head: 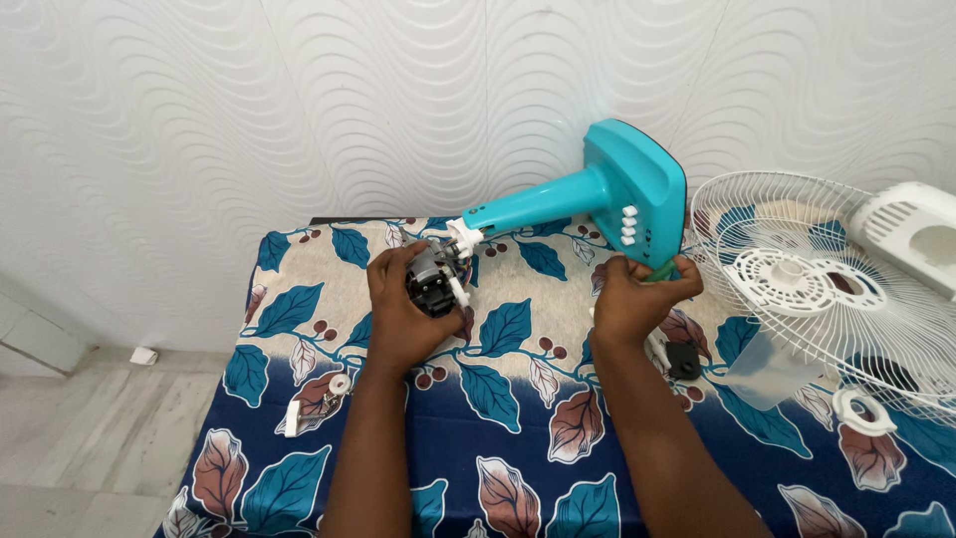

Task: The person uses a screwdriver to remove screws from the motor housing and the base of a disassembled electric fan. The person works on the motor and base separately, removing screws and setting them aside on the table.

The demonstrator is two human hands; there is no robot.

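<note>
**Fan stand slanting between two hands**

While the left hand (403, 304) closed its fingers (390, 269) around the dark grey metal fan motor (434, 277), the right hand (637, 294) gripped the lower edge of the turquoise plastic fan stand (607, 194), with what looked like a green tool handle (659, 269) pinched in the same grip. The stand's long axis ran on a slant, from its broad base raised at the right down to the narrow neck at the left, where a white plastic joint (464, 237) met the motor. So the motor sat just left of the neck end, in the left hand, low over the leaf-patterned blue and cream cloth on the tabletop (518, 399). A white wire fan guard (817, 289) lay to the right, near the base but apart from both hands.
</note>
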